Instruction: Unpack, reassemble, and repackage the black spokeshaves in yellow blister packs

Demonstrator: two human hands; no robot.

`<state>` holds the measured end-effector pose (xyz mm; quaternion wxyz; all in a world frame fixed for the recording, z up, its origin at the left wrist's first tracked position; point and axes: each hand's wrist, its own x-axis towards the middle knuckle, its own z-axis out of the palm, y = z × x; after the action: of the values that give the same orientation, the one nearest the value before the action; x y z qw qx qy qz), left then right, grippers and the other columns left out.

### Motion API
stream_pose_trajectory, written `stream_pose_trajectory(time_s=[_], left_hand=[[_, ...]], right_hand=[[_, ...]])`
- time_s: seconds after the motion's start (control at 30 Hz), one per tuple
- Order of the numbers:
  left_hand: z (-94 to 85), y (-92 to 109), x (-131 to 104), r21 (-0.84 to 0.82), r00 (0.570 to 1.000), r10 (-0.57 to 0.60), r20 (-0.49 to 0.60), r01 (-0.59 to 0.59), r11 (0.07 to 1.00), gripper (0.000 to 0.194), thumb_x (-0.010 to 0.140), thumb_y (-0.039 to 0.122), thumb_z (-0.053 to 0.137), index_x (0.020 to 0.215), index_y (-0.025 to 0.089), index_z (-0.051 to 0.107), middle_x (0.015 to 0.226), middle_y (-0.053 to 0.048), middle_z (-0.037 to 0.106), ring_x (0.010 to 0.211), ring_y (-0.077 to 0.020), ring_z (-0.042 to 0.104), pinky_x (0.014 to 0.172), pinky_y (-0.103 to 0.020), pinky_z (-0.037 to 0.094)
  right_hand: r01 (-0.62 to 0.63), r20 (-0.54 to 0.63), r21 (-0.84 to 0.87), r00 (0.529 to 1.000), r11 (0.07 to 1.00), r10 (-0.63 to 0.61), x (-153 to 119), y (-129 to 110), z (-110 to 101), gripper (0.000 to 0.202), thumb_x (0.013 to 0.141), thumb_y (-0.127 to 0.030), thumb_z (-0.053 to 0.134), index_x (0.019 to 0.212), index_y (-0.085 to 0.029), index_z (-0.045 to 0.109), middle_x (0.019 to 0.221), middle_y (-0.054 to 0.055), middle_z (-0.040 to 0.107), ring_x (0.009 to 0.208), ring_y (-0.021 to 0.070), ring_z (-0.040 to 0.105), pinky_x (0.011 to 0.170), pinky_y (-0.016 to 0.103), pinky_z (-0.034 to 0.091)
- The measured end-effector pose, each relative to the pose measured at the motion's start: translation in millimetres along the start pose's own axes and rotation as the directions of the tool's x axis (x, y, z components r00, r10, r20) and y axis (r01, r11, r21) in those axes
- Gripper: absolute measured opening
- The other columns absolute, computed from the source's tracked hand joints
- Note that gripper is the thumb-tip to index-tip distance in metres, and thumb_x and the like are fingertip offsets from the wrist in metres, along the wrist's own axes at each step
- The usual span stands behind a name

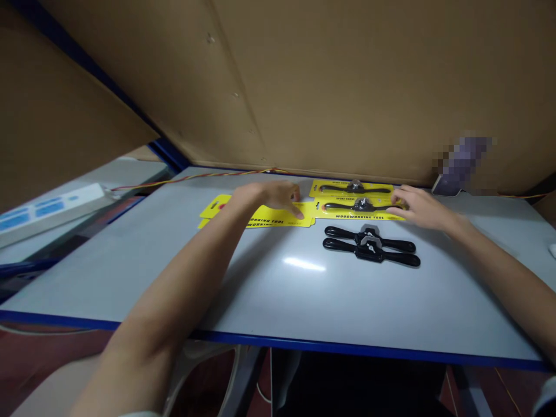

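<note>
My left hand is over the right part of some overlapping flat yellow cards. Its thumb points down onto the top card, apart from the curled fingers. On the right, my right hand has its thumb and fingers closed around the right end of a yellow carded spokeshave package. A second spokeshave package lies just behind it. Both packs show a black spokeshave under clear plastic. Nearer to me are two loose black spokeshaves, close together and side by side.
The grey tabletop has a blue front edge. A cardboard wall rises behind, with twisted wires along its base. A white power strip lies on the left. At the back right leans a partly blurred purple object.
</note>
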<state>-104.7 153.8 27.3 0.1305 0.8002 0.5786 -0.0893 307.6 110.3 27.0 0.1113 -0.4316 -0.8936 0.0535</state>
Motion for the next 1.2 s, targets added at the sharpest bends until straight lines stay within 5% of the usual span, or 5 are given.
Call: stream_pose_trajectory(time_s=[0.3, 0.43, 0.57, 0.97, 1.2], left_hand=[[19.4, -26, -52, -0.263, 0.967, 0.081, -0.240, -0.146, 0.954, 0.061, 0.071, 0.074, 0.066, 0.102, 0.021, 0.067, 0.106, -0.007, 0.074, 0.098, -0.0247, 0.066, 0.083, -0.032, 0.050], [33.5, 13, -63, -0.255, 0.849, 0.127, -0.513, -0.292, 0.922, 0.044, 0.089, 0.062, 0.056, 0.097, 0.020, 0.066, 0.106, -0.008, 0.072, 0.102, -0.0245, 0.065, 0.095, -0.038, 0.049], [49.8, 70, -60, -0.114, 0.760, 0.424, -0.492, -0.540, 0.834, 0.039, 0.100, 0.049, 0.049, 0.106, 0.017, 0.071, 0.109, -0.011, 0.070, 0.105, -0.0259, 0.063, 0.096, -0.042, 0.051], [56.7, 86, -51, -0.050, 0.696, 0.630, -0.345, -0.684, 0.728, 0.037, 0.104, 0.046, 0.054, 0.128, 0.027, 0.076, 0.112, -0.012, 0.067, 0.104, -0.0261, 0.062, 0.092, -0.041, 0.049], [52.4, 90, -58, 0.010, 0.683, 0.671, -0.289, -0.699, 0.715, 0.048, 0.105, 0.050, 0.050, 0.138, 0.022, 0.069, 0.108, -0.012, 0.064, 0.102, -0.0256, 0.063, 0.091, -0.039, 0.052]], right_hand=[[-0.354, -0.274, 0.004, 0.899, 0.935, 0.341, -94, 49, -32, 0.042, 0.095, -0.066, 0.046, 0.078, -0.027, 0.046, 0.086, 0.008, 0.059, 0.079, 0.0280, 0.057, 0.074, 0.046, 0.046], [-0.485, -0.173, -0.163, 0.871, 0.859, 0.459, -136, 57, -28, 0.052, 0.089, -0.076, 0.052, 0.103, -0.027, 0.062, 0.108, 0.017, 0.065, 0.091, 0.0396, 0.063, 0.071, 0.054, 0.049], [-0.513, -0.167, -0.252, 0.858, 0.821, 0.485, -153, 61, -27, 0.063, 0.087, -0.082, 0.049, 0.115, -0.028, 0.065, 0.111, 0.019, 0.066, 0.102, 0.0479, 0.063, 0.078, 0.065, 0.051], [-0.058, -0.304, 0.073, 0.950, 0.996, 0.077, -74, -36, -34, 0.054, 0.092, -0.071, 0.053, 0.110, -0.024, 0.071, 0.097, 0.011, 0.061, 0.092, 0.0324, 0.061, 0.083, 0.053, 0.052], [-0.140, -0.250, 0.045, 0.957, 0.989, 0.147, -49, -82, -14, 0.053, 0.095, -0.066, 0.055, 0.131, -0.028, 0.065, 0.111, 0.012, 0.063, 0.084, 0.0276, 0.063, 0.075, 0.045, 0.052]])
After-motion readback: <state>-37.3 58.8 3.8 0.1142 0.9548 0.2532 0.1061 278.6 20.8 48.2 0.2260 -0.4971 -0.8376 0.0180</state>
